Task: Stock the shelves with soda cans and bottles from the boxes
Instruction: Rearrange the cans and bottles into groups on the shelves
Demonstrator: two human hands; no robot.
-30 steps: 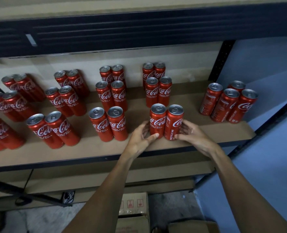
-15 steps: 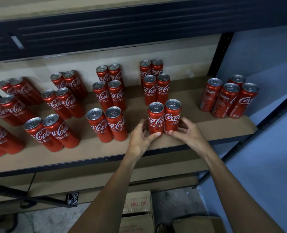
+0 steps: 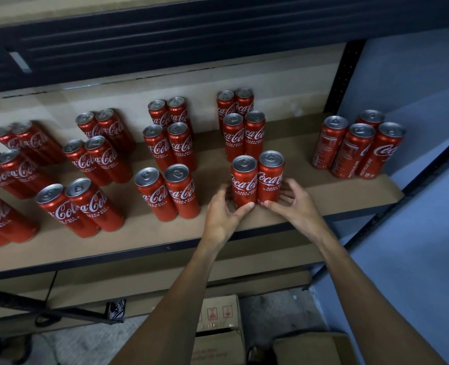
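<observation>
Soda cans (image 3: 257, 180): two slim red, silver tops, upright, touching, on shelf (image 3: 218, 230).

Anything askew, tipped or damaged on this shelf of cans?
Nothing tipped, dented or spilled. One oddity: the cluster of four cans at the shelf's right end stands bunched together with labels turned sideways, unlike the logo-forward pairs such as the front pair between the left hand and right hand.

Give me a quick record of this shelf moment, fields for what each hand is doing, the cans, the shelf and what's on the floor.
left hand: cupped against the left can of the front pair
right hand: cupped against the right can
other cans: upright pairs in rows; a separate cluster at right
shelf: brown board, dark frame
floor: cardboard boxes below
</observation>
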